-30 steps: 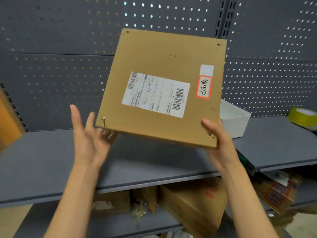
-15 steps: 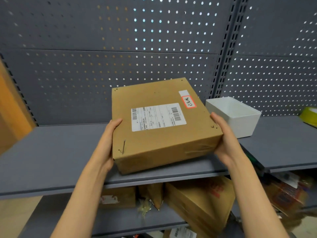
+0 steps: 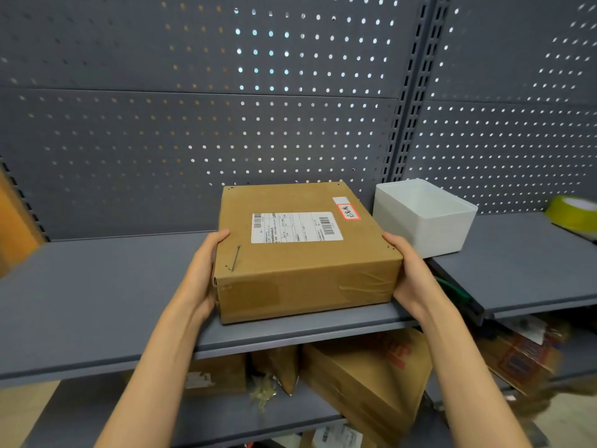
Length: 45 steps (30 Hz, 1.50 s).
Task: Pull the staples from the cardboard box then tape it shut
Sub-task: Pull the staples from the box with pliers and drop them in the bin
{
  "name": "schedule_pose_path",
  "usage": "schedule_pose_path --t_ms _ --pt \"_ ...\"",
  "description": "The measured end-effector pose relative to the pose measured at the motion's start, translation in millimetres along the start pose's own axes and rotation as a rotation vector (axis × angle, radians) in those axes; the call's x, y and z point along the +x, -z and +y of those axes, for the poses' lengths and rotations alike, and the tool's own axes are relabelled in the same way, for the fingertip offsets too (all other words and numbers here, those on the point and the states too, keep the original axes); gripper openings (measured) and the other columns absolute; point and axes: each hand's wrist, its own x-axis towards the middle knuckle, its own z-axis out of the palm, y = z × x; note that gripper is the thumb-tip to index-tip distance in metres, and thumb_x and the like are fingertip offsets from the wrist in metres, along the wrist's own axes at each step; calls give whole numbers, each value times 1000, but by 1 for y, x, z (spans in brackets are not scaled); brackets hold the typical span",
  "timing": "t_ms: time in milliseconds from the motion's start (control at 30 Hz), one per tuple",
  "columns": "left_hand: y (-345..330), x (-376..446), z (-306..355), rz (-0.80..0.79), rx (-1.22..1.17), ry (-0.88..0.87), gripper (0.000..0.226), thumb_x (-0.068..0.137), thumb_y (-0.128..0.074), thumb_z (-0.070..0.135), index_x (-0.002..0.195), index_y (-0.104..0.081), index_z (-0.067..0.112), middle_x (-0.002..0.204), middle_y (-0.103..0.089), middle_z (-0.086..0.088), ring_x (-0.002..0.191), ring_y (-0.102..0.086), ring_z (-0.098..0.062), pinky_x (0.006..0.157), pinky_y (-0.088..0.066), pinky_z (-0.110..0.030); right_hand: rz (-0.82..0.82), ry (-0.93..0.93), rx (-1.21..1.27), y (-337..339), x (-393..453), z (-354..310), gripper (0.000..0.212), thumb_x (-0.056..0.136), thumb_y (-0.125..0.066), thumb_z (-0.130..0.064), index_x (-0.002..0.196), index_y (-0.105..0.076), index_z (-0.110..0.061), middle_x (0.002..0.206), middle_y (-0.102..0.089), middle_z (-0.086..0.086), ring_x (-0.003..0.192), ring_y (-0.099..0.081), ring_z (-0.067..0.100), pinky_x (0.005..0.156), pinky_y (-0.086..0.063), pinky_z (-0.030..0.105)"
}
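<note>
You have the box [image 3: 303,253] flat on the grey shelf [image 3: 97,299], near its front edge, label up. Your left hand [image 3: 202,276] presses against the box's left side with the thumb on the top edge; your right hand [image 3: 410,276] cups the right side the same way, so both clasp it from opposite sides. A loose staple [image 3: 235,258] sticks up near the top's left front corner. A white bin [image 3: 423,218] stands just right of the box, yellow tape [image 3: 573,211] farther right
</note>
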Motion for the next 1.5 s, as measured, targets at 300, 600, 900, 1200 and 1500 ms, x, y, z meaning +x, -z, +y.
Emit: schedule_pose_path --t_ms 300,600,900,1200,1500 --pt "2 7 -9 47 24 -12 31 91 -50 41 105 -68 21 90 -74 0 74 -69 -14 72 -50 -33 84 66 -171 6 -1 -2 35 97 -44 -37 94 -71 -15 100 -72 4 92 -62 11 94 -44 33" --pt "1 2 -14 51 88 -81 29 93 -43 46 100 -66 29 79 -74 9 67 -69 -5 68 -46 -29 242 371 -1208 53 -2 -10 37 94 -52 -29 130 -54 -22 132 -53 4 122 -47 24 97 -39 38" --pt "2 3 -16 64 93 -84 28 92 -46 46 97 -68 29 84 -75 6 78 -67 -12 75 -48 -32 270 26 -1564 49 -11 6 81 85 -51 -58 149 -17 -21 146 -31 15 130 -31 39 106 -27 46" --pt "3 4 -17 55 96 -97 31 92 -45 47 101 -67 28 90 -74 4 79 -68 -12 72 -48 -31 447 32 -1713 43 -16 25 76 90 -30 -63 149 -16 -17 143 -30 20 129 -30 39 105 -26 47" --pt "3 3 -16 60 99 -94 31 92 -45 47 102 -67 29 90 -74 4 81 -68 -13 72 -48 -31 571 131 -1635 45 -16 32 68 90 -38 -59 139 -37 -12 127 -43 22 114 -41 41 95 -34 45"
